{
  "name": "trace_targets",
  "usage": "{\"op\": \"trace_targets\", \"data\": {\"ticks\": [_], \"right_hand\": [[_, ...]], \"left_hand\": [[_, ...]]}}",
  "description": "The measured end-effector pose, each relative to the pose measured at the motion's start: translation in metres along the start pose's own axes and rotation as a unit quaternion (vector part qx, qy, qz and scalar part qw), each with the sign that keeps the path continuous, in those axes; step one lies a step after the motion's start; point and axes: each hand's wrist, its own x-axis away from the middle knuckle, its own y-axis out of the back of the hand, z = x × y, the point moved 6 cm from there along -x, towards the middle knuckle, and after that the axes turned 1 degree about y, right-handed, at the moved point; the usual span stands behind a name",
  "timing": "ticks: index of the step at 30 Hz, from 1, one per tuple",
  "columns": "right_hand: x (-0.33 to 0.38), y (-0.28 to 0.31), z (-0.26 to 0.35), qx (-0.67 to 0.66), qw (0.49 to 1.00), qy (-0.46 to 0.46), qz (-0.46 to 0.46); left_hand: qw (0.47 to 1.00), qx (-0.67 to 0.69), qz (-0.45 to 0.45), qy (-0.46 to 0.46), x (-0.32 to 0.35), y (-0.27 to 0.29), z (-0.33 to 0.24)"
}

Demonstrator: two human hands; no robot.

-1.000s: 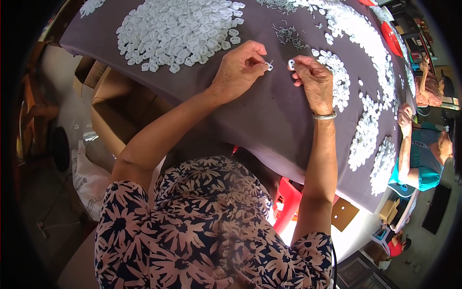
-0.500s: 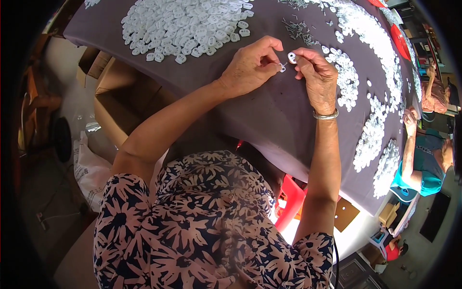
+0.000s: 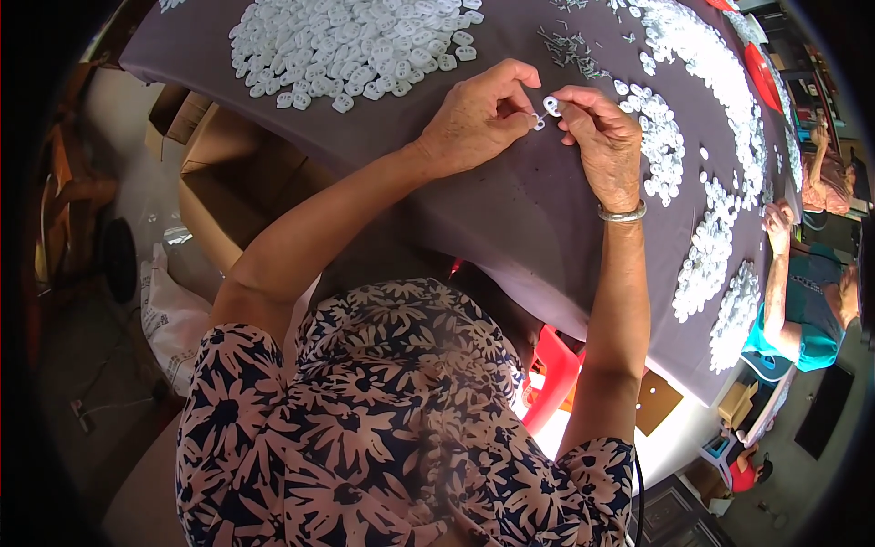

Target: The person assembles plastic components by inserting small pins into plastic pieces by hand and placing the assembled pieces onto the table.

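Observation:
Over the dark cloth-covered table, my left hand [image 3: 481,117] pinches a small white plastic piece [image 3: 540,125] between thumb and finger. A thin pin-like bit shows beside that piece, too small to make out fully. Just to the right, my right hand [image 3: 602,141] grips a small rounded white piece with a hole [image 3: 551,106] between thumb and index finger. The two pieces are very close; whether they touch, I cannot tell. Beyond my left hand lies a large heap of white plastic pieces [image 3: 351,50]. Right of my right hand is a pile of smaller white pieces [image 3: 661,146].
Small grey metal pins [image 3: 570,53] lie scattered beyond my hands. More white piles [image 3: 706,246] line the table's right side, near a red tray [image 3: 762,77]. An open cardboard box [image 3: 237,173] stands left below the table edge. A person in teal [image 3: 802,301] works at the right.
The two pieces have come slightly nearer each other, and my left hand has shifted a little up. Both grips look the same.

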Motion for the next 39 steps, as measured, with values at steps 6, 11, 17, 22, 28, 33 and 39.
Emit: {"op": "trace_targets", "data": {"ticks": [6, 11, 17, 22, 28, 33, 39], "right_hand": [[0.0004, 0.0008, -0.0012, 0.001, 1.0, 0.009, 0.008], [-0.0005, 0.0007, -0.0022, 0.017, 0.999, 0.04, 0.006], [-0.0009, 0.0002, 0.0004, 0.031, 0.997, 0.065, 0.003], [0.0001, -0.0007, 0.0037, 0.048, 0.995, 0.089, -0.005], [0.0005, 0.0009, 0.0041, 0.054, 0.994, 0.093, -0.017], [0.0005, -0.0014, 0.0049, 0.08, 0.992, 0.102, -0.002], [0.001, -0.0055, 0.0042, 0.093, 0.991, 0.092, 0.014]], "left_hand": [[1.0, 0.004, -0.003, -0.009, -0.0005, -0.001, 0.0036], [1.0, -0.003, -0.008, -0.005, -0.0004, -0.0007, 0.0038], [1.0, -0.006, -0.006, -0.004, -0.0004, -0.0004, 0.0023], [1.0, -0.004, -0.006, -0.01, -0.0004, -0.0008, 0.0025], [1.0, -0.006, -0.012, -0.023, -0.0006, -0.001, 0.0015], [1.0, -0.015, -0.01, -0.019, -0.0002, 0.0, 0.0004], [1.0, -0.008, 0.013, 0.015, 0.0009, -0.0003, 0.0012]]}}
